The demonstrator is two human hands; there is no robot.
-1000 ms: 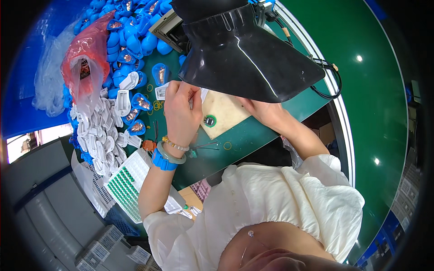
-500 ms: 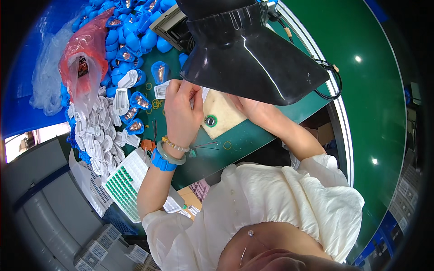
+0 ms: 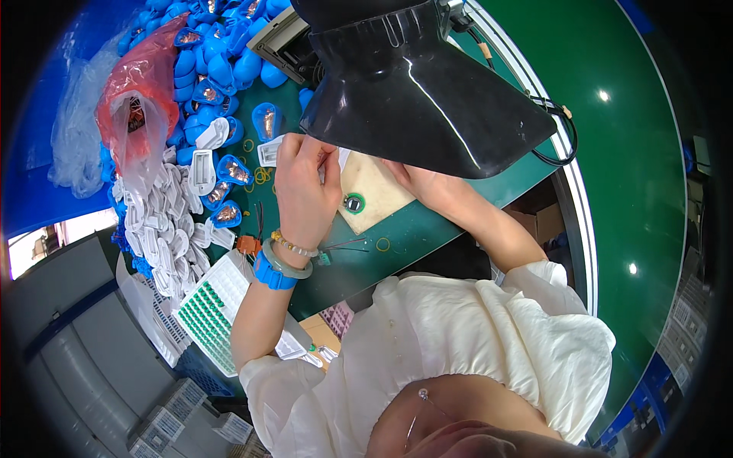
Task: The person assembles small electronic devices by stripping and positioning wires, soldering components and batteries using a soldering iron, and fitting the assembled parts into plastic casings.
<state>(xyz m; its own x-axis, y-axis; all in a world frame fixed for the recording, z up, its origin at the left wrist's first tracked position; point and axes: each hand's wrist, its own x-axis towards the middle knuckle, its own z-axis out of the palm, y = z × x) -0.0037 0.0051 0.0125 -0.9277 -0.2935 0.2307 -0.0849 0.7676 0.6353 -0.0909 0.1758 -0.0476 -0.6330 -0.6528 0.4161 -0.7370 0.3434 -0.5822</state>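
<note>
My left hand is closed in a pinch at the left edge of a cream-coloured square pad. Whatever its fingertips grip is too hidden to name. From the right, my right hand reaches in over the pad, its fingers mostly covered by a black funnel-shaped hood. On the pad, below both hands, lies a small round green part with a dark centre. A white plastic casing touches or nearly touches the left hand's far side.
Blue plastic shells and white casings are heaped at left, beside a red plastic bag. A white tray with rows of green parts sits by my left forearm. Yellow rubber bands and thin wires lie on the green table.
Both hands stay almost where they were, under the hood's near edge. The surroundings at left shift very slightly in the view.
</note>
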